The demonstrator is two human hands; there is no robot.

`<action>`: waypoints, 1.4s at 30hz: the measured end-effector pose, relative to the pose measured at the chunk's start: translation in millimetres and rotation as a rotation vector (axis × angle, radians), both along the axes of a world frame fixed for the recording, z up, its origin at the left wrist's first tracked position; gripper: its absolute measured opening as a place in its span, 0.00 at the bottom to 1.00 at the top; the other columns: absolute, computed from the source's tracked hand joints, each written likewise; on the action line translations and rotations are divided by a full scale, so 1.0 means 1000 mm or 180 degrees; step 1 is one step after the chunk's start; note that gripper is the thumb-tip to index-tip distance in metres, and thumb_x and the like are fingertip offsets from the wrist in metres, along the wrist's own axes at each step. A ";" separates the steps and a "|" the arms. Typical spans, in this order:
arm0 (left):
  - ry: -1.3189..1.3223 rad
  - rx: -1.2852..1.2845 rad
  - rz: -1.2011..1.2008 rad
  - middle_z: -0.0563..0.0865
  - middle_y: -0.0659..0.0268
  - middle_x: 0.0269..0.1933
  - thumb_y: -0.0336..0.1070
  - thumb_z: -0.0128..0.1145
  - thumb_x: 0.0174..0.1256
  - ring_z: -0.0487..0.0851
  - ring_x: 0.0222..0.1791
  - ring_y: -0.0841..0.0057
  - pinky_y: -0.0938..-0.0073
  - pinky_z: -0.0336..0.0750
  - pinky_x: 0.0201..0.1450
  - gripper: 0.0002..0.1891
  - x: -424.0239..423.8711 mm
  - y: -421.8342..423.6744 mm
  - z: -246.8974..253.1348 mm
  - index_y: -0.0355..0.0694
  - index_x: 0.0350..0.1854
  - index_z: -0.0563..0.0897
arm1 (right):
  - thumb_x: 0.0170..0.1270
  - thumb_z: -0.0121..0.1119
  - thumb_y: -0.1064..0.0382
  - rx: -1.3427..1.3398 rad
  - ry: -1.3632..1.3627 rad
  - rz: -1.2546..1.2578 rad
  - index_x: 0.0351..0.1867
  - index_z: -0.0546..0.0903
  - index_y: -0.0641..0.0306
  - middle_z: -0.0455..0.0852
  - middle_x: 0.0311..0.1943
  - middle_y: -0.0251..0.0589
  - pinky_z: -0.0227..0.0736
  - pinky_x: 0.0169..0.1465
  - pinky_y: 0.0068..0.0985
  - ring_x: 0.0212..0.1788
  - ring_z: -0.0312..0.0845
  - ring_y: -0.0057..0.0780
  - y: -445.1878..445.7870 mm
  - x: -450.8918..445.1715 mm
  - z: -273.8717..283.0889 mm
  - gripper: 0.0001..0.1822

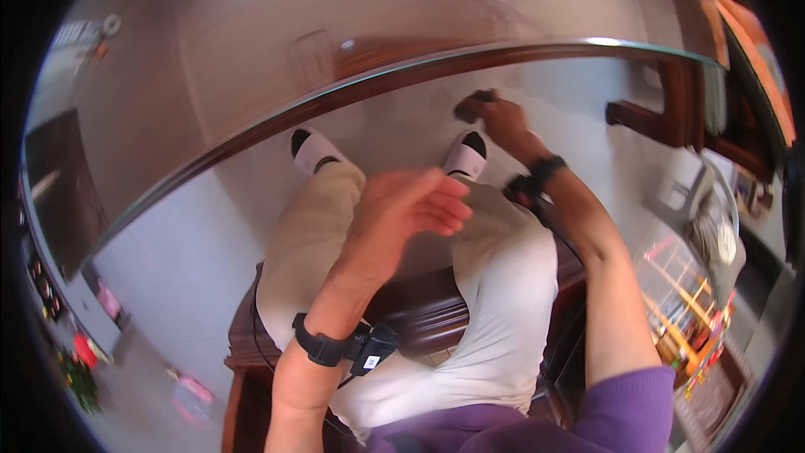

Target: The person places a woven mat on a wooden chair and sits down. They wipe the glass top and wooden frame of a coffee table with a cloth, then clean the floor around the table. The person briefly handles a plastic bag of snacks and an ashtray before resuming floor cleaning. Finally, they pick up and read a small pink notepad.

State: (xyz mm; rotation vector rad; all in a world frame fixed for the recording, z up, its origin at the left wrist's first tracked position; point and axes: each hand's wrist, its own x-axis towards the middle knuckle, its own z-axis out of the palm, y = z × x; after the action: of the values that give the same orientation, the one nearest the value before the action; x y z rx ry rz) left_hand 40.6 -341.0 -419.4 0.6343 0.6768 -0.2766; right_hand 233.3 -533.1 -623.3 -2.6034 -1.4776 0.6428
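My left hand (pixel 402 207) hovers over the gap between my knees, blurred by motion. Its fingers are loosely curved, the thumb apart from them, and nothing shows in it. Further forward and to the right, my right hand (pixel 506 123) grips a small dark object (pixel 468 108), too blurred to name. That hand is above the floor, just past my right slipper (pixel 466 157) and near the table's edge. Each wrist wears a black strap with a device, the left one (pixel 368 349) bearing a small white label.
A glass-topped wooden table (pixel 440 19) curves across the front. I sit on a dark wooden seat (pixel 415 314). To the right stand a carved table leg (pixel 660 116) and a yellow rack (pixel 688 321) with colourful items. A pink item (pixel 192 396) lies on the left floor.
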 end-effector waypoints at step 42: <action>-0.0568 -0.0916 0.2211 0.85 0.56 0.33 0.43 0.48 0.69 0.82 0.31 0.77 0.79 0.76 0.38 0.18 -0.163 0.066 0.032 0.29 0.40 0.81 | 0.59 0.53 0.63 -0.0534 -0.0889 0.0154 0.62 0.58 0.80 0.84 0.36 0.56 0.80 0.38 0.32 0.35 0.84 0.46 0.291 -0.213 -0.005 0.33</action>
State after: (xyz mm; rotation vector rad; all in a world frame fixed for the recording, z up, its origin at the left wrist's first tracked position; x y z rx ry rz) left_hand -122.1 -275.2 -387.3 0.1218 0.6316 0.3220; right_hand 20.1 -242.3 -628.0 -2.8924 -1.6306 0.4380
